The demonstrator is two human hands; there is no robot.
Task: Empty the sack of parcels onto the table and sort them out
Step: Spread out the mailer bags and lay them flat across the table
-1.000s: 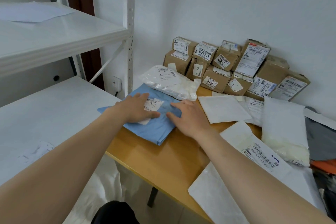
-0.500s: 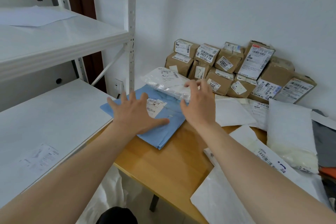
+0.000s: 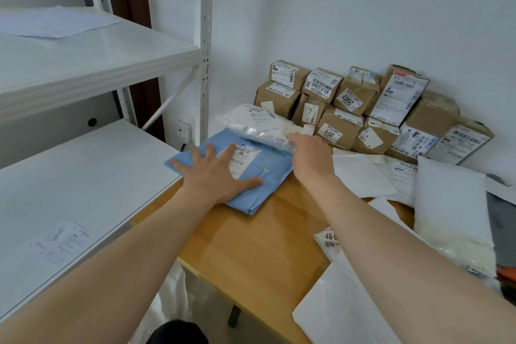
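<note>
A flat blue parcel [image 3: 268, 176] with a white label lies at the wooden table's [image 3: 251, 246] left corner. My left hand [image 3: 215, 173] presses flat on it, fingers spread. A clear plastic parcel [image 3: 257, 126] rests across the blue one's far edge. My right hand [image 3: 310, 156] reaches to that clear parcel's near right end and touches it; whether the fingers curl round it I cannot tell. Several brown cardboard boxes [image 3: 360, 114] with labels are stacked against the wall. White mailer bags [image 3: 446, 204] lie at the right.
White metal shelving [image 3: 83, 176] stands at the left, level with the table, with a paper label on its lower shelf. More white envelopes [image 3: 343, 313] cover the table's near right. A grey bag [image 3: 502, 220] lies at the far right edge. White sacking shows under the table.
My left hand has slid left and spread flat on the blue parcel. My right hand has moved from the blue parcel up to the clear plastic parcel's end.
</note>
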